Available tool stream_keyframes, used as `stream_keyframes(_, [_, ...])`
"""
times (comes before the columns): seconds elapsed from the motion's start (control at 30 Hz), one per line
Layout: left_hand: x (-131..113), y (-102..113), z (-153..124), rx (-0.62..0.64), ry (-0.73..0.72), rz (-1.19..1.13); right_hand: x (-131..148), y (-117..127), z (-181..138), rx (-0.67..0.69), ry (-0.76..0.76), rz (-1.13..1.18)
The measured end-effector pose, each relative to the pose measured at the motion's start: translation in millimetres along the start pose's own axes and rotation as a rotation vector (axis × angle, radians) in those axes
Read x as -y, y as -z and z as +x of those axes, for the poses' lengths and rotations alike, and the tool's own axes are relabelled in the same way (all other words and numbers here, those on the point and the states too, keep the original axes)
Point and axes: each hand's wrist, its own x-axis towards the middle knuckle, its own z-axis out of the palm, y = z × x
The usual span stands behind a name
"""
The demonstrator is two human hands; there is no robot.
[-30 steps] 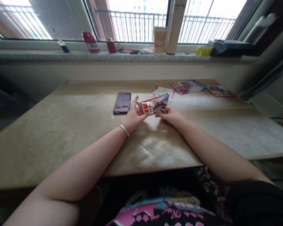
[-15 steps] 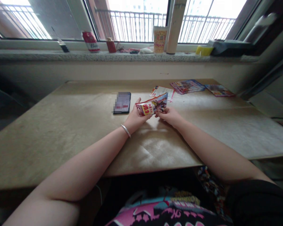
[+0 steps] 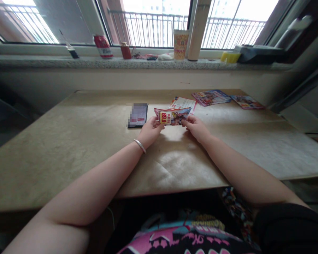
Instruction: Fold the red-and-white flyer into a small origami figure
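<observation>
A colourful printed flyer [image 3: 172,116] with a yellow "89.9" panel is held up over the table, bent along its length. My left hand [image 3: 151,129] grips its left end, thumb in front. At the right end, my right hand [image 3: 197,127] pinches the lower corner. Just behind the flyer lies a white printed sheet [image 3: 184,103] with a red border, partly hidden by it. To the left of my left hand a dark phone [image 3: 139,115] lies flat, its screen partly blurred out.
Toward the back right of the table [image 3: 69,151] lie a stack of flyers [image 3: 211,97] and another flyer pile [image 3: 247,102]. On the windowsill [image 3: 137,64] stand a red can [image 3: 103,46], a red bottle [image 3: 125,51], a patterned cup [image 3: 180,44] and a yellow object [image 3: 230,57].
The flyer has turned to lie more level and shifted slightly right. My right hand has moved a little up and right, and the hands are farther apart.
</observation>
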Motion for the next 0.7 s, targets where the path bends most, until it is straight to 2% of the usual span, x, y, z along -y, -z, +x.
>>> stream_keyframes(0.27, [6, 8, 4, -0.053, -0.041, 0.164, -5, 5, 4, 0.001, 0.088, -0.068])
stream_keyframes(0.47, [5, 7, 2, -0.07, -0.09, 0.285, -2, 5, 3, -0.034, 0.067, -0.138])
stream_keyframes(0.7, [14, 12, 5, -0.03, -0.108, 0.303, -1, 6, -1, -0.02, 0.087, -0.286])
